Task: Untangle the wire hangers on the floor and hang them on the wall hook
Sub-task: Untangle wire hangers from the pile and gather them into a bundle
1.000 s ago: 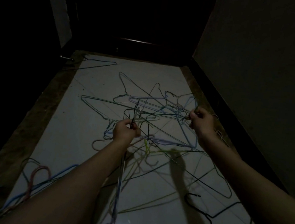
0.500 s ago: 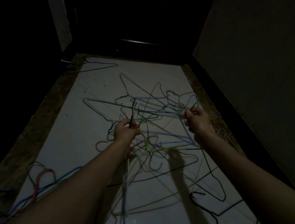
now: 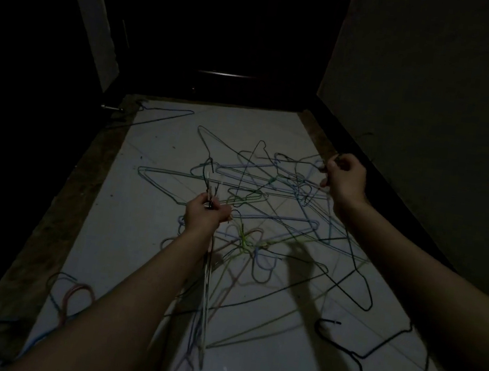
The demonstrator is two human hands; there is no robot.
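1. Evidently the left hand [image 3: 206, 214], at centre frame, is fisted around a bundle of hangers [image 3: 207, 288] whose wires trail toward the lower edge; these look like freed ones kept apart from the heap.
2. Its forearm reaches straight in from the lower left.
3. Up at right of centre, the right hand [image 3: 345, 179] pinches a dark wire [image 3: 330, 162], fingers curled shut on it, probably to draw one hanger loose.
4. Between and below the hands, the tangled pile [image 3: 265, 206] sprawls over the pale floor [image 3: 138, 234].
5. No wall hook is visible.
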